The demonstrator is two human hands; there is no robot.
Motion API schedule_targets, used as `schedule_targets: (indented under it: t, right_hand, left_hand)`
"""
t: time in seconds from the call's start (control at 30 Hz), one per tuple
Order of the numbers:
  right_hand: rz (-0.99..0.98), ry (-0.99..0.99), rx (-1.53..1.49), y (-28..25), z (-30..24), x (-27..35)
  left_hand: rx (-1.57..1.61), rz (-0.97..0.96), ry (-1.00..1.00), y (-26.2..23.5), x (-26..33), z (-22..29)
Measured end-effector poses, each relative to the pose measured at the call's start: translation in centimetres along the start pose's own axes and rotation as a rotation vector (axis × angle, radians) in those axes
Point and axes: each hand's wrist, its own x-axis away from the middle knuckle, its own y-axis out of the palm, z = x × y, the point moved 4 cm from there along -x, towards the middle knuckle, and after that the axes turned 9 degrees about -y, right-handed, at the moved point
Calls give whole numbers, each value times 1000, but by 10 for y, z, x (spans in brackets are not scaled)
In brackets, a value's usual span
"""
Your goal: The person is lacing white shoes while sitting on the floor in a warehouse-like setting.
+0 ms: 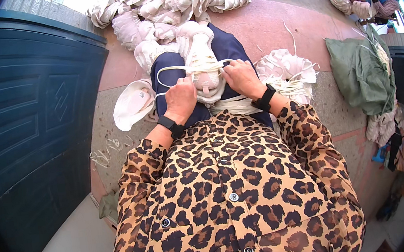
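- Hands at work on a white shoe (200, 56) resting on the person's lap, over dark blue trousers (229, 48), seen from above.
- Left hand (180, 97) is closed in a fist, pinching a white lace (168, 69) that loops out to the left of the shoe.
- Right hand (240, 76) is curled shut, pressing on the shoe's right side and gripping the other run of lace.
- The lace crosses the shoe's middle, pulled taut between the 2 hands.
- Step in hand, as I judge it: lacing or tying the shoe, with the lace being drawn tight.
- The next move likely calls for holding tension on both ends while the lace is crossed or threaded, without letting the shoe slide off the lap.
- A heap of white shoes (173, 2) lies on the floor beyond the knees; more laces (288, 74) sit just right of the lap.
- A dark blue door (31, 115) stands at left; a green bag (360, 70) lies at right.
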Motion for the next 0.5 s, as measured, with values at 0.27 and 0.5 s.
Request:
schedule_targets:
  t: [0.27, 0.5]
  right_hand:
    - [-79, -254, 279, -3, -23, -9]
    - [49, -328, 278, -13, -33, -18]
  left_hand:
    - [-29, 220, 311, -17, 1, 13]
    - [-315, -64, 491, 1, -16, 24]
